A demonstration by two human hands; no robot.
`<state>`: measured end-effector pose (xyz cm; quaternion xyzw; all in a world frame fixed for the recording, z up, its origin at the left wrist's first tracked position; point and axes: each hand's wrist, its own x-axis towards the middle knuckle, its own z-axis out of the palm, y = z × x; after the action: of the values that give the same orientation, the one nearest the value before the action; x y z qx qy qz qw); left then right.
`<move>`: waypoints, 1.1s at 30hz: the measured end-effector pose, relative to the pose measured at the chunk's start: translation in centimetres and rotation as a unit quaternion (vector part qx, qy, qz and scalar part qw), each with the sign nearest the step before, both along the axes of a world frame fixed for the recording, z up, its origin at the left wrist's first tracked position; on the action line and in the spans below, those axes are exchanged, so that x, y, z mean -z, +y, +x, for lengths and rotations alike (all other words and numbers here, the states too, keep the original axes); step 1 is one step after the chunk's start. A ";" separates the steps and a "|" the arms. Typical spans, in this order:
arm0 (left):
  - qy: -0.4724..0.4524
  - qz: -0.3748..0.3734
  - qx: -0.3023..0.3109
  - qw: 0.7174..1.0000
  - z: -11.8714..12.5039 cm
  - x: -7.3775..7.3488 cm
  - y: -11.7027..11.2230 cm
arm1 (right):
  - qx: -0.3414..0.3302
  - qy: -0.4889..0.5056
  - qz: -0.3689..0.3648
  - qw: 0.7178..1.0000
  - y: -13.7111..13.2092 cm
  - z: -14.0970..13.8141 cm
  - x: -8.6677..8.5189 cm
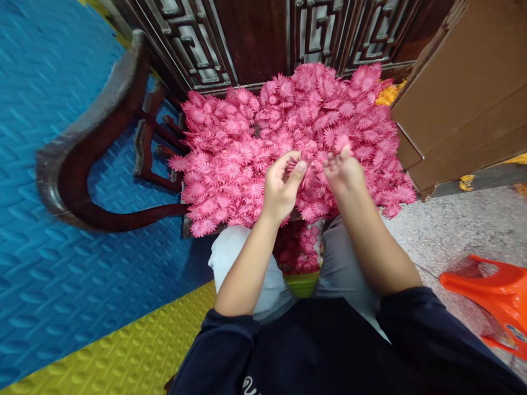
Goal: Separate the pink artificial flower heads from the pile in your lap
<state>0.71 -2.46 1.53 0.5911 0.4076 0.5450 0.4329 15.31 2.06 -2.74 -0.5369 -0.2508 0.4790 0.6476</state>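
Note:
A thick heap of pink artificial flower heads [230,164] with narrow pointed petals lies in front of me. Over its near part, my left hand [282,186] has its thumb and fingers closed around pink flower petals [293,164], partly hidden by the fingers. My right hand [346,173] is beside it, slightly smeared by motion, with fingers curled. One lighter pink flower head [341,141] shows at its fingertips, seemingly pinched there. The two hands are close but apart. Below, between my knees, a green container [302,285] has more pink and dark red flowers in it.
A curved dark wooden armrest [102,219] borders the heap on the left, carved wooden panels [259,41] behind. At right stands a cardboard box [465,104] with yellow flowers [389,94] beside it. An orange plastic stool [494,291] is on the speckled floor; blue-yellow matting [45,247] covers the left.

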 end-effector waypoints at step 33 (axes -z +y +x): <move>-0.078 -0.126 0.028 0.988 -2.5 1.4 2.0 | -0.280 -0.053 0.024 0.958 -3.2 -2.2 -5.2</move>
<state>-1.84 -0.50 0.17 0.4980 0.4216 0.5217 0.5496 13.10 -1.18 2.51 -0.4545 -0.4364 0.6055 0.4862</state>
